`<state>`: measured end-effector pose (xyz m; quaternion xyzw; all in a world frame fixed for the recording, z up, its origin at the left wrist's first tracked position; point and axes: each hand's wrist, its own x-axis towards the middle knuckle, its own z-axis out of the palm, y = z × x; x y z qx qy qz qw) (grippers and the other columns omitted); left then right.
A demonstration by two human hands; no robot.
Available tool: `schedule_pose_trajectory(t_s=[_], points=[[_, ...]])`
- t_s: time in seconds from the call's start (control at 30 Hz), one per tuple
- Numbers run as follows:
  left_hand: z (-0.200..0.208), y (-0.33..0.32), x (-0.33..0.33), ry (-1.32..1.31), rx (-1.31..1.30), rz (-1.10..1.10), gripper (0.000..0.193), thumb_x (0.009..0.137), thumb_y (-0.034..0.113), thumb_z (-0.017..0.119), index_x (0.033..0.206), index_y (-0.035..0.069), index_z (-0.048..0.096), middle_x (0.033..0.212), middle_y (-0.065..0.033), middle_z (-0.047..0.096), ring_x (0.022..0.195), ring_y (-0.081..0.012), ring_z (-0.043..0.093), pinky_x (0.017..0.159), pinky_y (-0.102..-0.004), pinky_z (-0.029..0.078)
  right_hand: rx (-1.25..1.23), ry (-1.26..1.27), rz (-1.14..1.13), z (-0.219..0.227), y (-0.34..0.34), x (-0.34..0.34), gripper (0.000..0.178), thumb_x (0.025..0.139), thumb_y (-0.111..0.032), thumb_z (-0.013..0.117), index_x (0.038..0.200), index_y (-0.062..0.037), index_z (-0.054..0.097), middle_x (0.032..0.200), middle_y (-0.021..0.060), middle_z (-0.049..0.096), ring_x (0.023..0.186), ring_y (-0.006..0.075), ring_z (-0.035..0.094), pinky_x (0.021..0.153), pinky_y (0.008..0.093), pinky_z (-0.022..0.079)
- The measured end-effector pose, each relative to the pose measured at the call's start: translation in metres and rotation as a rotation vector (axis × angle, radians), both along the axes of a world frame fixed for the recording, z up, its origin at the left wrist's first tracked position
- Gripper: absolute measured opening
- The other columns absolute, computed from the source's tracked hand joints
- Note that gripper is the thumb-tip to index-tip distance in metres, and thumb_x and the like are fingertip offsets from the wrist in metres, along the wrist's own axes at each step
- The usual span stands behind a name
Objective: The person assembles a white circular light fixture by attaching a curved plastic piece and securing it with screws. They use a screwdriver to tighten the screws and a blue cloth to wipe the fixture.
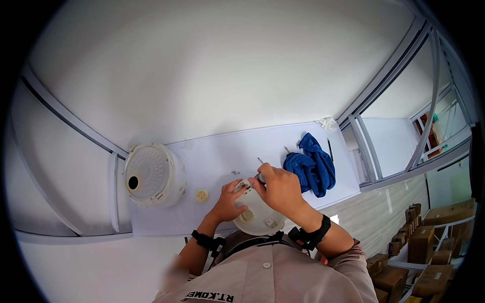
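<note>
A white rounded plastic housing (261,212) rests against the table's near edge, close to my body. On it are a cream round fitting (247,216) and a small square socket-like piece. My left hand (226,203) grips the housing, thumb on its face and fingers at its far edge beside a small fitting. Close by, my right hand (281,189) is closed with thumb and forefinger around a small dark grey item, largely hidden. A thin metal rod (260,160) shows just beyond the right fingers; whether it joins that item is unclear.
A large white drum (177,177) with a perforated lid stands at the left. Nearer lie a pale yellow round cap (201,195) and small metal pieces (235,172). A blue cloth (317,164), a black pen-like stick (330,150) and crumpled white tissue (327,123) are at the right.
</note>
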<state>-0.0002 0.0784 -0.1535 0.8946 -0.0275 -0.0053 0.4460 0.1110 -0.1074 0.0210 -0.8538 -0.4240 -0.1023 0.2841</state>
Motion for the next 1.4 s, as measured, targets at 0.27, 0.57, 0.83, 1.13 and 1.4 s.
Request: schedule_pose_trajectory(t_s=[0.27,0.57,0.83,1.13,1.4], points=[[0.0,-0.004,0.005,-0.021,-0.188,0.031,0.072,0.081,0.016,0.078,0.149,0.008,0.057,0.16,-0.0207,0.039,0.144,-0.0419,0.043,0.118,-0.0478,0.041,-0.151,-0.036,0.116,0.023,-0.002,-0.007,0.034,0.084,-0.022,0.08,0.105,-0.0052,0.06,0.086,0.0131,0.064,0.073,0.0315,0.068,0.056,0.04,0.05],[0.014,-0.016,0.017,-0.028,-0.238,0.202,0.08,0.08,0.006,0.069,0.156,0.007,0.047,0.142,-0.028,0.06,0.133,-0.0423,0.058,0.114,-0.0435,0.046,-0.062,0.104,0.208,0.018,-0.018,-0.001,0.048,0.08,-0.007,0.077,0.123,-0.0035,0.056,0.106,0.0163,0.06,0.094,0.0374,0.066,0.072,0.0425,0.053],[0.035,-0.027,0.022,0.039,-0.085,0.252,0.077,0.08,0.005,0.071,0.154,0.005,0.048,0.137,-0.0269,0.064,0.125,-0.0437,0.063,0.107,-0.045,0.052,-0.262,0.042,-0.095,0.03,-0.049,0.018,0.035,0.09,-0.029,0.079,0.113,-0.0049,0.068,0.085,0.0114,0.072,0.067,0.0308,0.07,0.056,0.0395,0.051],[0.074,-0.034,0.024,0.03,-0.021,0.214,0.064,0.083,0.009,0.071,0.146,0.003,0.058,0.134,-0.0247,0.066,0.121,-0.0429,0.064,0.104,-0.0458,0.053,0.077,0.231,0.161,0.046,-0.093,0.016,0.053,0.087,-0.009,0.077,0.135,-0.0004,0.058,0.098,0.0157,0.06,0.084,0.0357,0.064,0.072,0.0425,0.053],[0.104,-0.043,0.029,0.07,0.007,0.159,0.064,0.084,0.008,0.07,0.146,0.003,0.058,0.131,-0.0236,0.066,0.115,-0.0432,0.066,0.1,-0.0462,0.055,-0.266,0.223,-0.153,0.032,-0.12,0.021,0.052,0.087,-0.005,0.074,0.137,-0.0039,0.057,0.108,0.0176,0.064,0.091,0.0358,0.067,0.074,0.0423,0.053]])
